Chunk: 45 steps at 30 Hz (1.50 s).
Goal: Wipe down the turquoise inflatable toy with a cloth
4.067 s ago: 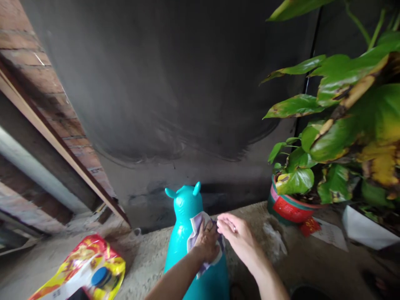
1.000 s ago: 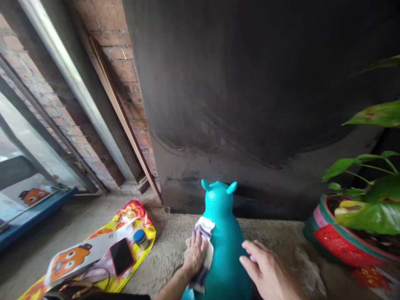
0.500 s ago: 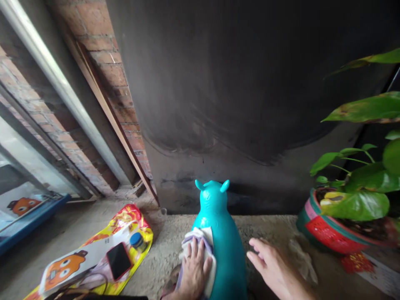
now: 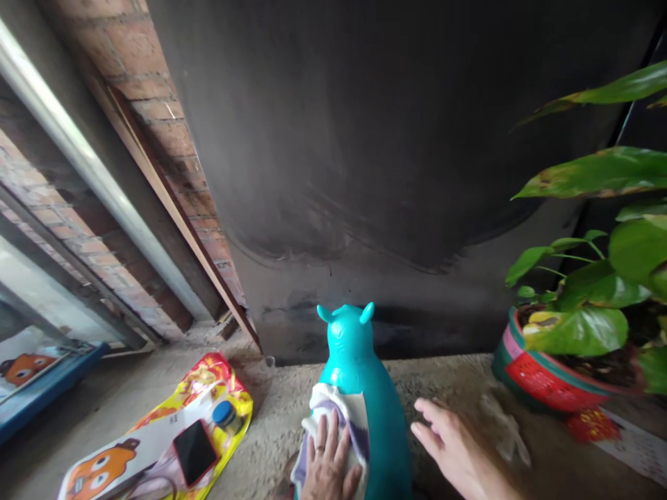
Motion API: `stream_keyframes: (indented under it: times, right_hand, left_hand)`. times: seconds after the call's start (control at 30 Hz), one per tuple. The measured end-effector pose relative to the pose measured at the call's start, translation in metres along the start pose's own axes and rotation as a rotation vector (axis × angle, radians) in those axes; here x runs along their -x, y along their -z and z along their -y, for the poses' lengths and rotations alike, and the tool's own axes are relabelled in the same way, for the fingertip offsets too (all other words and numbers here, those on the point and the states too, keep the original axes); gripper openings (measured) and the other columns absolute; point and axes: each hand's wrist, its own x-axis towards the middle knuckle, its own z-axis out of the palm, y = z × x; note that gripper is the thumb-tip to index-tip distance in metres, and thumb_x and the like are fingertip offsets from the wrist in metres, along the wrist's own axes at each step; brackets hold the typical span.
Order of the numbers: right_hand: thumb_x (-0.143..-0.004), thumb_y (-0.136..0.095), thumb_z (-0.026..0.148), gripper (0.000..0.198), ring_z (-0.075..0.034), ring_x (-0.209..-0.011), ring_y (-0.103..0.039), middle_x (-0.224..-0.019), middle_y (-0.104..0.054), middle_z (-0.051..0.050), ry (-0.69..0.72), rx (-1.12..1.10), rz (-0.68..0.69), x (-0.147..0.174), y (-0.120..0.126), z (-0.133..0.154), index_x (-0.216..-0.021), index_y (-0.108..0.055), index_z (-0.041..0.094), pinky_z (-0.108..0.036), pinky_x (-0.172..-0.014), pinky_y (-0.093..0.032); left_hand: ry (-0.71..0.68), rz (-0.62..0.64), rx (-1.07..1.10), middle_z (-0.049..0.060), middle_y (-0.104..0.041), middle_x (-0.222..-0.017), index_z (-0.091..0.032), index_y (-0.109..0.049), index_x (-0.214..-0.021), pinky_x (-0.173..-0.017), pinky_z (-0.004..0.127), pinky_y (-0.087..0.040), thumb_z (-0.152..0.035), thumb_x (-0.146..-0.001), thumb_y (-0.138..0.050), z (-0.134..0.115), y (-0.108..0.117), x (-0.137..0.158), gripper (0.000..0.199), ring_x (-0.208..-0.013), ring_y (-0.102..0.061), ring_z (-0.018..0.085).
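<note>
— Turquoise plastic animal-shaped toy with two small ears (image 4: pixel 359 389): where does it stand, and what room is around it?

— Upright on the rough concrete floor (image 4: pixel 276 417), close to the dark grey wall (image 4: pixel 365 173) behind it. To its left the floor is bare up to a yellow and red printed plastic bag (image 4: pixel 171 430) with a black phone (image 4: pixel 194 452) and a blue-capped bottle (image 4: pixel 224 414) lying on it. To its right there is open floor up to a red and green plant pot (image 4: pixel 542 382), whose big green leaves (image 4: pixel 599 173) overhang that side.

— And the hands?

— The left hand (image 4: pixel 328 469) lies flat, fingers (image 4: pixel 333 434) spread and nearly straight, pressing a white and lilac cloth (image 4: pixel 333 410) against the toy's left flank. It pins the cloth rather than gripping it. The right hand (image 4: pixel 453 451) is open, fingers loosely stretched, hovering just beside the toy's right flank; whether it touches the toy I cannot tell.

— What differs from half a second ago?

— Little. The cloth and left hand sit slightly further round on the toy's back, and the view has swung a bit left and up, so the pot appears nearer the right edge. The right hand keeps the same open pose.
</note>
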Motion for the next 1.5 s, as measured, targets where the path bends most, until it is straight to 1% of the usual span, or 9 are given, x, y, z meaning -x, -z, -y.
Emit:
stream_keyframes:
  times: [0.2, 0.3, 0.47, 0.63, 0.87, 0.97, 1.27, 1.37, 1.5]
  right_hand:
    - [-0.093, -0.034, 0.035, 0.049, -0.025, -0.117, -0.058, -0.129, -0.059, -0.013, -0.034, -0.034, 0.007, 0.009, 0.011, -0.003, -0.13, -0.054, 0.011, -0.036, -0.1, -0.046]
    - [-0.093, -0.036, 0.03, 0.042, -0.024, -0.111, -0.061, -0.121, -0.064, -0.012, -0.029, -0.034, -0.035, 0.009, 0.015, -0.003, -0.124, -0.058, 0.013, -0.036, -0.097, -0.047]
    - [-0.093, -0.038, 0.025, 0.037, -0.025, -0.107, -0.063, -0.122, -0.063, -0.013, -0.019, -0.007, -0.072, 0.012, 0.012, 0.0, -0.121, -0.06, 0.015, -0.038, -0.095, -0.049]
    - [-0.095, -0.038, 0.026, 0.041, -0.025, -0.12, -0.056, -0.13, -0.059, -0.014, 0.0, 0.003, -0.045, 0.022, 0.013, 0.002, -0.13, -0.054, 0.011, -0.039, -0.104, -0.043]
    - [-0.092, -0.042, 0.025, 0.036, -0.025, -0.109, -0.062, -0.121, -0.064, -0.014, -0.004, -0.042, -0.08, 0.014, 0.013, -0.004, -0.122, -0.06, 0.014, -0.038, -0.096, -0.048]
    - [-0.091, -0.044, 0.025, 0.034, -0.025, -0.107, -0.063, -0.117, -0.065, -0.013, 0.009, -0.043, -0.098, 0.009, 0.01, -0.003, -0.119, -0.062, 0.014, -0.038, -0.094, -0.05]
    - [-0.093, -0.041, 0.023, 0.039, -0.027, -0.12, -0.055, -0.127, -0.059, -0.016, -0.007, 0.03, -0.023, 0.018, 0.011, 0.015, -0.127, -0.057, 0.011, -0.041, -0.104, -0.043]
    - [-0.093, -0.041, 0.023, 0.036, -0.027, -0.118, -0.057, -0.125, -0.061, -0.016, -0.002, 0.028, -0.013, 0.017, 0.011, 0.019, -0.123, -0.059, 0.013, -0.041, -0.102, -0.045]
    - [-0.091, -0.043, 0.02, 0.033, -0.027, -0.113, -0.06, -0.119, -0.064, -0.014, -0.025, 0.014, 0.006, 0.012, 0.011, 0.021, -0.118, -0.062, 0.013, -0.038, -0.098, -0.046]
  left_hand:
    - [0.017, 0.019, 0.029, 0.009, -0.015, -0.158, -0.031, -0.032, -0.146, -0.111, 0.07, -0.024, -0.043, -0.09, -0.046, -0.038, 0.055, -0.047, 0.059, -0.144, -0.008, 0.042]
    - [0.038, 0.016, 0.03, 0.014, -0.012, -0.158, -0.025, -0.03, -0.147, -0.11, 0.072, -0.022, -0.042, -0.091, -0.043, -0.052, 0.069, -0.066, 0.06, -0.143, -0.005, 0.045]
    - [-0.097, 0.183, 0.013, 0.004, -0.004, -0.159, -0.035, -0.024, -0.148, -0.116, 0.069, -0.013, -0.052, -0.09, -0.042, -0.038, 0.061, -0.036, 0.063, -0.144, 0.001, 0.039]
    - [-0.215, 0.325, -0.008, 0.0, 0.0, -0.158, -0.044, -0.019, -0.146, -0.111, 0.076, -0.01, -0.062, -0.085, -0.047, -0.025, 0.055, -0.008, 0.069, -0.144, 0.002, 0.041]
    - [-0.242, 0.247, -0.034, 0.001, -0.005, -0.16, -0.041, -0.023, -0.147, -0.108, 0.077, 0.001, -0.046, -0.088, -0.047, -0.065, 0.077, -0.077, 0.064, -0.146, -0.001, 0.038]
    - [-0.247, 0.222, -0.048, 0.003, -0.006, -0.16, -0.037, -0.025, -0.147, -0.107, 0.077, 0.004, -0.044, -0.089, -0.045, -0.072, 0.077, -0.086, 0.062, -0.146, -0.004, 0.038]
    - [-0.529, 0.434, -0.137, 0.005, -0.009, -0.158, -0.049, -0.021, -0.144, -0.096, 0.088, -0.008, -0.049, -0.085, -0.059, -0.045, 0.05, -0.019, 0.07, -0.143, -0.011, 0.046]
    - [-0.593, 0.41, -0.107, 0.005, -0.012, -0.159, -0.046, -0.024, -0.144, -0.096, 0.088, -0.004, -0.052, -0.082, -0.061, -0.055, 0.055, -0.034, 0.073, -0.143, -0.01, 0.046]
    - [-0.636, 0.352, -0.066, 0.007, -0.025, -0.157, -0.034, -0.038, -0.142, -0.109, 0.076, 0.005, -0.055, -0.085, -0.05, -0.08, 0.063, -0.087, 0.062, -0.146, -0.009, 0.036]
